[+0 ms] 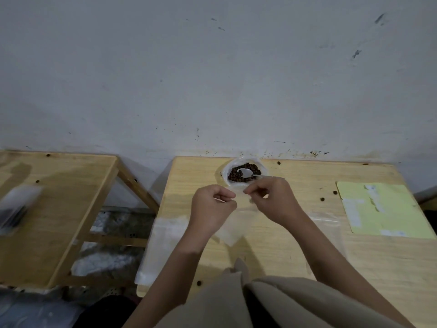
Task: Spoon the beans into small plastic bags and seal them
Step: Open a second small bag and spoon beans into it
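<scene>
grip: my left hand (212,204) and right hand (272,197) each pinch the top edge of 1 small plastic bag (233,229), held above the desk (295,256) middle | beans (244,175) with spoon (247,172) at far edge | handling: bag looks light, limp, slippery; i'd keep hold at the mouth

We see a light wooden table (295,252) set against a grey wall. On its far edge sits an open plastic bag of brown beans (244,175) with a metal spoon (247,173) in it. A pale yellow sheet (383,209) lies at the right, and flat clear plastic bags (163,247) lie at the left edge. We also see a second wooden table (54,209) to the left, bearing a blurred dark packet (17,208).
</scene>
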Motion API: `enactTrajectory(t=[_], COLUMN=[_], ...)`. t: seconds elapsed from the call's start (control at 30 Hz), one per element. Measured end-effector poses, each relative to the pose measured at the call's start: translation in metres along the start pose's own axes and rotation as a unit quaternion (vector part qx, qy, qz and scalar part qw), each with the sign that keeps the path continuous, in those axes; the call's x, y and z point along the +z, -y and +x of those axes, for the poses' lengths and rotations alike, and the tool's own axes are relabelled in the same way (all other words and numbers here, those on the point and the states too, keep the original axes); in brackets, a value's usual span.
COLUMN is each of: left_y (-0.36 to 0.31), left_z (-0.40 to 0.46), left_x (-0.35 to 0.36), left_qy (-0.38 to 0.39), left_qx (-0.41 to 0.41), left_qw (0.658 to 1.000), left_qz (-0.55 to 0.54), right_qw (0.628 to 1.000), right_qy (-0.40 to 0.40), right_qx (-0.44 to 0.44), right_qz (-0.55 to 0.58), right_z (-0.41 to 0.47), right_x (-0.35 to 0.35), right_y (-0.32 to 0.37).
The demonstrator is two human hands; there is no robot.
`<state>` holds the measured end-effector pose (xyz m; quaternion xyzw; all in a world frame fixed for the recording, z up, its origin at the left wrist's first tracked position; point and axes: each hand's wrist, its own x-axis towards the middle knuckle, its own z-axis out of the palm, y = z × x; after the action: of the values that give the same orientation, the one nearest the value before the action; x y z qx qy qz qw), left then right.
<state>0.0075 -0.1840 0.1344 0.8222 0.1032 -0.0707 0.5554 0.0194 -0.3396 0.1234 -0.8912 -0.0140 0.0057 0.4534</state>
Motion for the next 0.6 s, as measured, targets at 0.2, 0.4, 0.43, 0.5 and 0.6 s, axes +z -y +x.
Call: enactTrajectory(t=[0.2, 0.4, 0.43, 0.5, 0.6], left_y=[0.002, 0.004, 0.003, 0.001, -0.003], left_z=[-0.006, -0.010, -0.012, -0.013, -0.013], left_x=[0.007, 0.010, 0.010, 0.011, 0.008], left_qy=[-0.005, -0.025, -0.025, -0.020, -0.004], left_qx=[0.025, 0.057, 0.062, 0.072, 0.117], left_qw=[0.999, 0.998, 0.998, 0.997, 0.992], left_qz=[-0.020, -0.027, -0.018, 0.006, 0.035], right_qw=[0.993, 0.995, 0.995, 0.994, 0.994], right_qy=[0.041, 0.065, 0.047, 0.014, 0.011], right_qx=[0.083, 0.064, 0.064, 0.065, 0.067], right_qz=[0.074, -0.037, -0.056, -0.083, -0.082], right_z=[-0.007, -0.006, -0.005, -0.005, -0.006], right_x=[-0.004, -0.001, -0.001, -0.001, -0.002], right_y=[0.003, 0.007, 0.007, 0.009, 0.014])
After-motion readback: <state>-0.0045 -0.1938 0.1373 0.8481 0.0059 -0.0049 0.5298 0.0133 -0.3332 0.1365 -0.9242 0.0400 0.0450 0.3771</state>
